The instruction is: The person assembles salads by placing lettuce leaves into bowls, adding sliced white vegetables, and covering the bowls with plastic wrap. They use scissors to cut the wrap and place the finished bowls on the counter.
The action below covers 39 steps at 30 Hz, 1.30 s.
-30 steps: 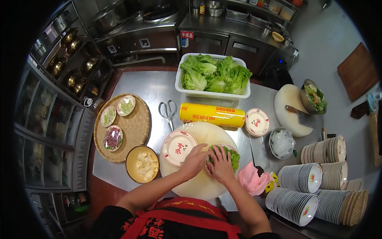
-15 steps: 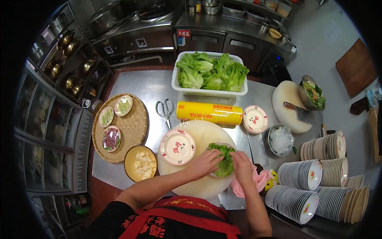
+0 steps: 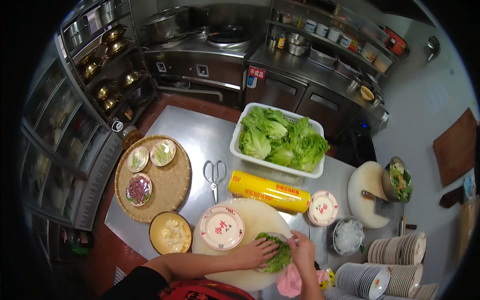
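Note:
Green lettuce leaves lie in a small plate on a round white cutting board. My left hand rests on the leaves with its fingers stretched out and a little apart. At the plate's right edge my right hand has bent fingers drawn together; whether they pinch a leaf or the rim is hidden. Left of the lettuce, an empty white plate with a red rim and red print sits on the board. A yellow roll box of cling film lies just beyond the board.
A white basket of lettuce stands behind the film. Scissors, a woven tray with wrapped plates and a yellow bowl are on the left. On the right are a plate, a bowl of plastic, a knife, a pink cloth and stacked plates.
My left hand has gone from pinching at the lettuce's edge to lying spread over it. My right hand stays by the plate's right side. The view has tilted upward, shifting everything lower.

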Available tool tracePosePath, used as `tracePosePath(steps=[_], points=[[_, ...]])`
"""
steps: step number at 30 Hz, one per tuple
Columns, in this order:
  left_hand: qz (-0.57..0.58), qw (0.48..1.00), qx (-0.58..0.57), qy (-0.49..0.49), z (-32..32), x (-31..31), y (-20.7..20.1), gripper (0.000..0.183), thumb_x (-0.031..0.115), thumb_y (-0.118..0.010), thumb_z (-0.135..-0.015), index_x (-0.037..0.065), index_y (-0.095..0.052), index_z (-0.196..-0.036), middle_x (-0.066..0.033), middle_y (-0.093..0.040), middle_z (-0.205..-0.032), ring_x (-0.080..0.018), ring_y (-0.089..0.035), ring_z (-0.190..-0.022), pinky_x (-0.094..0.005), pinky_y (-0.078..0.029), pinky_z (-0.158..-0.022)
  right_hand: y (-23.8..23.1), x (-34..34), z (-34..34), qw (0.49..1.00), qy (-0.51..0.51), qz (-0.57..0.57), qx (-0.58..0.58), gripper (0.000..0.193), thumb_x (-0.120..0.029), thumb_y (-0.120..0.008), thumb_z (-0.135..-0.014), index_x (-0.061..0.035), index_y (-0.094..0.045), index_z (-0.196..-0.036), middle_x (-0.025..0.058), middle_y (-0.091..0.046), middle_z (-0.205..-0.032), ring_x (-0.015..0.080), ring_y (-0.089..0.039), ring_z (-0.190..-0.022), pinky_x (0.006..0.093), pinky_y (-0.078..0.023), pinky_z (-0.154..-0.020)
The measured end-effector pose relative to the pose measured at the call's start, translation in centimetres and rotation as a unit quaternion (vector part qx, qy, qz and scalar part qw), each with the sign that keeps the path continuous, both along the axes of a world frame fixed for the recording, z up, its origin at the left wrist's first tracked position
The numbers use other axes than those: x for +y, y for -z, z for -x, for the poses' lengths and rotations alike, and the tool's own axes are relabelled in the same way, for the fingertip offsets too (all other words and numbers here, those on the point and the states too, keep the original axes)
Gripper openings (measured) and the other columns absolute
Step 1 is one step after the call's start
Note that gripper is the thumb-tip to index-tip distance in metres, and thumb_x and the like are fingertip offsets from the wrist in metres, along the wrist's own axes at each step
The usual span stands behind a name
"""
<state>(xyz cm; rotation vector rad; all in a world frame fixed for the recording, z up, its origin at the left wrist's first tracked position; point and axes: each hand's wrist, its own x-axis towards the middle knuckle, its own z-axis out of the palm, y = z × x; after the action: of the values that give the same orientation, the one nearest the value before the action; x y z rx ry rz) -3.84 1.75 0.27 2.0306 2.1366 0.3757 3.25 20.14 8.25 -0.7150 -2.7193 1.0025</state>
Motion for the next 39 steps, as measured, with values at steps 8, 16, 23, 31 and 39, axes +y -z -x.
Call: tracePosePath(steps=[8, 16, 23, 31, 39], points=[[-0.126, 0.978, -0.152, -0.071, 1.6, 0.3, -3.3, 0.052, 0.04, -0.053, -0.091, 0.008, -0.05, -0.131, -0.0104, -0.046, -0.138, -0.025, -0.041, -0.128, -0.0421, -0.033, -0.105, -3.3, 8.8, 21.0, 0.983, -0.036, -0.095, 0.151, 0.012, -0.009, -0.063, -0.085, -0.0033, -0.068, -0.095, 0.0196, -0.067, -0.085, 0.0355, -0.065, -0.073, 0.0414, -0.051, -0.066], [-0.174, 0.894, -0.317, -0.264, 7.6, -4.0, -5.1, 0.045, 0.033, -0.054, -0.092, 0.006, -0.053, -0.127, -0.0097, -0.051, -0.13, -0.0237, -0.047, -0.121, -0.0393, -0.038, -0.1, -0.1, 11.1, 38.8, 0.931, -0.066, -0.353, 0.061, 0.018, -0.01, -0.055, -0.085, -0.0085, -0.068, -0.098, 0.0138, -0.065, -0.105, 0.0324, -0.061, -0.097, 0.0443, -0.047, -0.083], [-0.175, 0.832, -0.372, -0.374, 9.4, -7.2, -5.1, 0.038, 0.026, -0.055, -0.092, 0.005, -0.056, -0.124, -0.0091, -0.056, -0.124, -0.0225, -0.052, -0.114, -0.0368, -0.042, -0.095, 2.9, 14.4, 45.1, 0.924, -0.054, -0.335, -0.174, 0.025, -0.021, -0.058, -0.089, -0.0078, -0.069, -0.108, 0.0115, -0.062, -0.114, 0.0331, -0.055, -0.11, 0.0467, -0.043, -0.094], [-0.162, 0.811, -0.41, -0.385, 9.2, -8.1, -4.8, 0.031, 0.018, -0.056, -0.093, 0.003, -0.059, -0.12, -0.0084, -0.061, -0.116, -0.0212, -0.058, -0.107, -0.034, -0.046, -0.091, -2.6, 16.7, 40.3, 0.987, 0.059, 0.14, 0.045, 0.036, -0.032, -0.057, -0.094, -0.0058, -0.061, -0.119, 0.0053, -0.069, -0.092, 0.0234, -0.062, -0.076, 0.0427, -0.048, -0.068], [-0.169, 0.666, -0.615, -0.388, 11.8, -4.6, -5.3, 0.03, 0.015, -0.057, -0.095, 0.0, -0.057, -0.121, -0.0092, -0.063, -0.113, -0.0189, -0.061, -0.103, -0.0307, -0.051, -0.087, -4.1, 6.2, 25.9, 0.876, 0.031, 0.47, 0.107, 0.025, -0.026, -0.051, -0.098, -0.0033, -0.057, -0.108, 0.008, -0.065, -0.1, 0.0144, -0.061, -0.091, 0.0306, -0.048, -0.073]])
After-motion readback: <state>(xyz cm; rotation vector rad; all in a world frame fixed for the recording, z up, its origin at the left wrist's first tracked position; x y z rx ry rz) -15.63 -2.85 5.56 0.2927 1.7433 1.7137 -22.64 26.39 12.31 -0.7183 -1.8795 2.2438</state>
